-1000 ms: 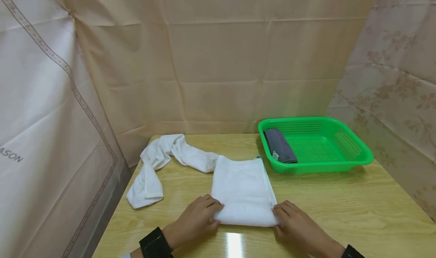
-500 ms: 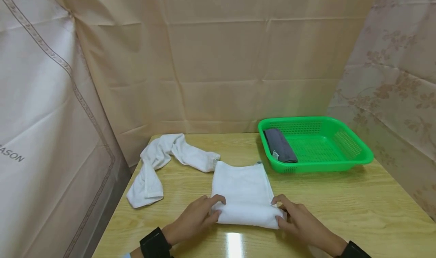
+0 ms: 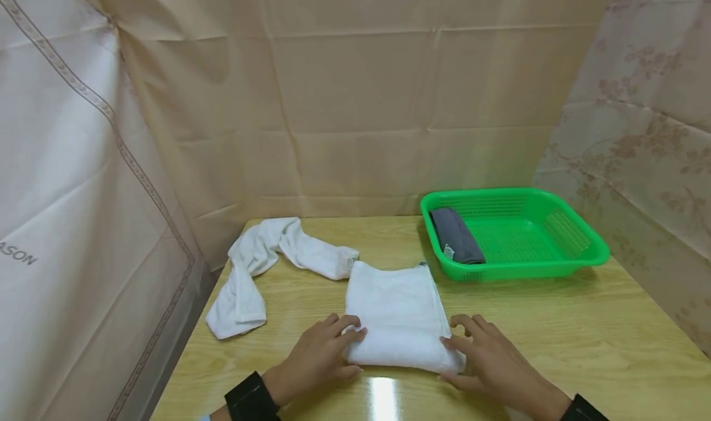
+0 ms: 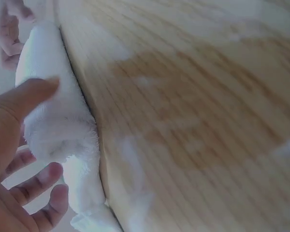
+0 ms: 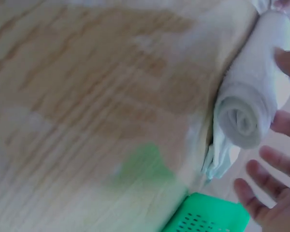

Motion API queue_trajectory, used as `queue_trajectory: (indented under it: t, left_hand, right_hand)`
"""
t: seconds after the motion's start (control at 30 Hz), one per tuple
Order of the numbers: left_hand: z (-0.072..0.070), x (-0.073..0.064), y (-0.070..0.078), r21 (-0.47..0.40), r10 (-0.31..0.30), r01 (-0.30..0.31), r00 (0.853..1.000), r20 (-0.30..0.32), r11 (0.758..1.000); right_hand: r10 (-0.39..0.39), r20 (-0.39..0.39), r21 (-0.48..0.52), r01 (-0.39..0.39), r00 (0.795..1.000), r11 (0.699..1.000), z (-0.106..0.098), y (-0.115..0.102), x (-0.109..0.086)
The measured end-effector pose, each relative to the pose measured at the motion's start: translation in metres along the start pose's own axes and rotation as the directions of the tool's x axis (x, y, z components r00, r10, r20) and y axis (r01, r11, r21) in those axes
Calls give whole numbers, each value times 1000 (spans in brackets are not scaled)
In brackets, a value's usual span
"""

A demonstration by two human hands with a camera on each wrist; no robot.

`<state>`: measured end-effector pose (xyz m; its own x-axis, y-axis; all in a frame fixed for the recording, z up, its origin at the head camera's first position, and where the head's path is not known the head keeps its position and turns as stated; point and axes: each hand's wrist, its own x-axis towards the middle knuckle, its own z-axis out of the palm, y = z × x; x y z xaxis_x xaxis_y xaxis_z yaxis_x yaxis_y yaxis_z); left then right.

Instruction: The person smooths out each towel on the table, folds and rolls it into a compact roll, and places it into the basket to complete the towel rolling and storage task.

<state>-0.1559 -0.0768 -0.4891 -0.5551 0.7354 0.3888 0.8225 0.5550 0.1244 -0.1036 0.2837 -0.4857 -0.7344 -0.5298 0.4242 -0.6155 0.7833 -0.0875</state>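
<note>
A white towel (image 3: 391,294) lies on the table, its near end wound into a thick roll (image 3: 405,349) and its far part flat. At the roll's left end is my left hand (image 3: 319,354), fingers loosely bent. In the left wrist view its thumb (image 4: 36,94) lies across the roll, while the other fingers stand off the roll's end. My right hand (image 3: 497,362) is at the right end with spread fingers. The right wrist view shows the spiral end (image 5: 241,121) beside those fingers (image 5: 266,179). Whether the fingertips press the cloth is hard to tell.
A second white towel (image 3: 258,266) lies crumpled at the table's back left, close to the first towel's far corner. At the back right stands a green perforated basket (image 3: 572,270) with a rolled grey towel (image 3: 457,236) inside. Draped cloth (image 3: 355,100) encloses the table.
The white towel's near end has become a thicker roll, and its far edge has slid slightly toward me. Both hands have loosened from the ends. Basket and crumpled towel are unchanged.
</note>
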Motion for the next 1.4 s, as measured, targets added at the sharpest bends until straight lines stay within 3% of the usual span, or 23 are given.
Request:
queue_trajectory:
  t: [0.2, 0.43, 0.63, 0.83, 0.97, 1.13, 1.4]
  left_hand:
    - [-1, 1, 2, 31, -22, 21, 999, 41, 999]
    - [-3, 0, 1, -15, -51, 52, 997, 59, 999]
    - [-5, 2, 0, -67, -88, 97, 988, 125, 993]
    - [-6, 4, -1, -138, -115, 138, 980, 160, 981]
    - [-7, 3, -2, -202, -133, 169, 975, 181, 965]
    - [-8, 3, -3, -296, -171, 226, 965, 199, 928]
    - [-4, 4, -5, -415, -160, 221, 971, 177, 882]
  right_hand:
    - [-144, -65, -50, 141, 987, 989, 8, -1, -1]
    - [-160, -105, -63, 154, 982, 986, 12, -3, 1]
    - [-102, -76, -13, 101, 992, 995, 10, -2, 3]
    - [29, 73, 132, -38, 997, 990, 3, -1, 3]
    - [81, 134, 223, -110, 988, 969, -1, 0, 2]
    - [88, 150, 316, -132, 985, 939, -3, 3, 2]
    - [81, 164, 480, -151, 983, 864, -2, 13, 5]
